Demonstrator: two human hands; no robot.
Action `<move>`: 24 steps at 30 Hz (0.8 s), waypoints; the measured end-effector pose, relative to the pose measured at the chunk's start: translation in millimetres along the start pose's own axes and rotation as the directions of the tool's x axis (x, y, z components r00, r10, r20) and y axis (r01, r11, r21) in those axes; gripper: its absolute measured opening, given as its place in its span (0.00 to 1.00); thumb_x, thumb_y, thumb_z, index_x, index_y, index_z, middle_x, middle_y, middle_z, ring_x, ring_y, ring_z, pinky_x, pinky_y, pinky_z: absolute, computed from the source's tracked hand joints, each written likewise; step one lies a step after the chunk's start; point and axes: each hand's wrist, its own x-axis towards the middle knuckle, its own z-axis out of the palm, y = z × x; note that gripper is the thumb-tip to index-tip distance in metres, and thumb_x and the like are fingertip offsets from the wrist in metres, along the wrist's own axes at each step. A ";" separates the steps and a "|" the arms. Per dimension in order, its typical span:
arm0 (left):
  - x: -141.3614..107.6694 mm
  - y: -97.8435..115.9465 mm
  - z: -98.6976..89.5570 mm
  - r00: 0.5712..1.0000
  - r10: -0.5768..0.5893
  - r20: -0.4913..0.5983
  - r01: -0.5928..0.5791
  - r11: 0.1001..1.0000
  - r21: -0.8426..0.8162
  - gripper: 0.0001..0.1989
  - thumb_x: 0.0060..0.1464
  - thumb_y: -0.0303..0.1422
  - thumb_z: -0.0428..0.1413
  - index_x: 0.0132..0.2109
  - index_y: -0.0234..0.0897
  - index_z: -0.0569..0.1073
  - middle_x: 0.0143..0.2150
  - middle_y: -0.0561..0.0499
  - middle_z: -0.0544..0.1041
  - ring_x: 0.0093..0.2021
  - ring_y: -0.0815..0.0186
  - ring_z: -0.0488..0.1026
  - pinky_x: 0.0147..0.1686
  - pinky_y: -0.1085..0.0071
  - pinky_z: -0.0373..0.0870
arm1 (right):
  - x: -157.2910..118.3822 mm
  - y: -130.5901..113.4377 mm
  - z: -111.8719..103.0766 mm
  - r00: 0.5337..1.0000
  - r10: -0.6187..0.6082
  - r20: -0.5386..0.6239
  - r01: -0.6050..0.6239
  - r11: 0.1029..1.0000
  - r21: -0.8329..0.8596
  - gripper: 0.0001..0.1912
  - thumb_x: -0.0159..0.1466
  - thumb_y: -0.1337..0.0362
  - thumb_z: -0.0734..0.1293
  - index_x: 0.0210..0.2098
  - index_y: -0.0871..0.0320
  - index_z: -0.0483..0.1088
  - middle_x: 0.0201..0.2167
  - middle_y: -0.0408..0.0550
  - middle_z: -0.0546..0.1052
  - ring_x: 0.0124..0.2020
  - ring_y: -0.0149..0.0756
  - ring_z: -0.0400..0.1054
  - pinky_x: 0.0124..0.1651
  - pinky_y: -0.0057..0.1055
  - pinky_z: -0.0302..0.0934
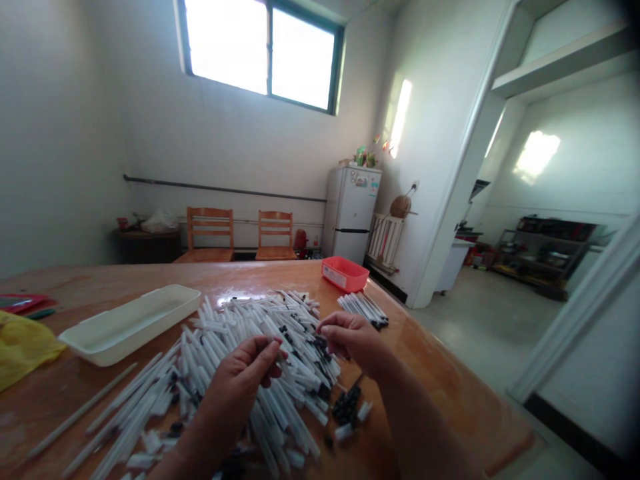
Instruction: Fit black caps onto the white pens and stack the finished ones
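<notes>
A large heap of white pen barrels (220, 333) covers the middle of the wooden table, with small black pen parts mixed in. My left hand (253, 367) is over the heap, thumb and fingers pinched together; what they hold, if anything, is too small to make out. To its right, my right hand (353, 339) is closed in a pinch above the heap's right edge, its contents likewise unclear. Beyond the right hand lies a neat row of white pens (364, 308) with black ends. Small black pieces (346, 405) and a few short white caps (345, 433) sit below my right wrist.
A long cream tray (133, 323) stands on the left of the table (435, 373), near a yellow plastic bag (25, 350). At the far right edge is a red plastic basket (345, 275). Two wooden chairs (210, 230) and a fridge (353, 213) stand behind.
</notes>
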 end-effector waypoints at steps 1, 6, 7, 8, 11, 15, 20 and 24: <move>0.4 0.3 -1.9 0.999 0.002 -0.032 -0.002 1.000 -0.002 0.17 0.57 0.45 0.59 0.43 0.35 0.76 0.34 0.49 0.79 0.30 0.69 0.70 0.29 0.74 0.64 | 1.5 2.6 -12.0 0.995 -0.011 -0.101 0.002 0.996 -0.087 0.11 0.60 0.58 0.66 0.37 0.59 0.73 0.20 0.39 0.71 0.18 0.26 0.56 0.23 0.24 0.49; 2.3 2.1 -9.5 0.988 -0.026 -0.153 0.013 0.996 -0.085 0.20 0.55 0.44 0.60 0.50 0.38 0.73 0.35 0.52 0.78 0.30 0.70 0.70 0.30 0.74 0.65 | 8.1 25.1 -54.4 0.946 -0.032 -0.321 -0.130 0.873 -0.469 0.04 0.54 0.68 0.63 0.28 0.59 0.71 0.23 0.42 0.72 0.26 0.31 0.65 0.28 0.26 0.55; 2.6 2.4 -10.3 0.986 -0.034 -0.166 0.018 0.995 -0.095 0.21 0.55 0.44 0.61 0.51 0.38 0.73 0.34 0.53 0.78 0.30 0.70 0.70 0.30 0.74 0.65 | 8.6 29.3 -57.2 0.950 -0.002 -0.311 -0.159 0.856 -0.491 0.04 0.52 0.69 0.63 0.27 0.59 0.71 0.23 0.42 0.72 0.26 0.31 0.65 0.28 0.26 0.55; 3.1 2.6 -11.0 0.984 -0.038 -0.176 0.020 0.995 -0.102 0.21 0.54 0.44 0.61 0.51 0.38 0.72 0.34 0.53 0.78 0.30 0.70 0.70 0.30 0.75 0.65 | 8.8 32.7 -58.2 0.955 0.030 -0.296 -0.187 0.834 -0.519 0.05 0.51 0.70 0.64 0.27 0.59 0.71 0.23 0.42 0.72 0.26 0.31 0.65 0.28 0.26 0.54; 4.6 2.5 -12.3 0.980 -0.046 -0.195 0.025 0.994 -0.106 0.23 0.53 0.44 0.61 0.52 0.38 0.72 0.34 0.53 0.78 0.30 0.70 0.70 0.30 0.75 0.65 | 8.3 37.8 -55.8 0.962 0.138 -0.236 -0.257 0.750 -0.609 0.06 0.47 0.71 0.67 0.26 0.59 0.74 0.22 0.41 0.73 0.25 0.31 0.64 0.27 0.26 0.51; 5.5 1.1 -13.0 0.977 -0.048 -0.206 0.031 0.996 -0.087 0.22 0.54 0.45 0.61 0.52 0.38 0.72 0.34 0.53 0.77 0.30 0.69 0.70 0.31 0.74 0.65 | 8.5 38.1 -50.4 0.951 0.230 -0.208 -0.309 0.630 -0.713 0.10 0.45 0.70 0.70 0.29 0.58 0.77 0.25 0.42 0.76 0.27 0.32 0.66 0.27 0.26 0.49; 4.1 1.8 -12.9 0.978 -0.067 -0.199 0.051 0.995 -0.085 0.23 0.53 0.45 0.61 0.52 0.38 0.72 0.34 0.52 0.77 0.30 0.69 0.69 0.31 0.73 0.64 | 12.9 41.7 -47.0 0.943 0.243 -0.227 -0.325 0.531 -0.782 0.13 0.45 0.69 0.70 0.32 0.56 0.77 0.31 0.44 0.78 0.31 0.35 0.68 0.28 0.27 0.49; 4.0 2.8 -13.3 0.979 -0.061 -0.196 0.047 0.996 -0.077 0.23 0.53 0.45 0.61 0.52 0.38 0.72 0.34 0.52 0.77 0.30 0.69 0.69 0.31 0.73 0.64 | 15.2 44.4 -46.2 0.946 0.235 -0.224 -0.316 0.503 -0.805 0.12 0.48 0.67 0.70 0.33 0.55 0.77 0.31 0.44 0.78 0.31 0.34 0.68 0.28 0.27 0.49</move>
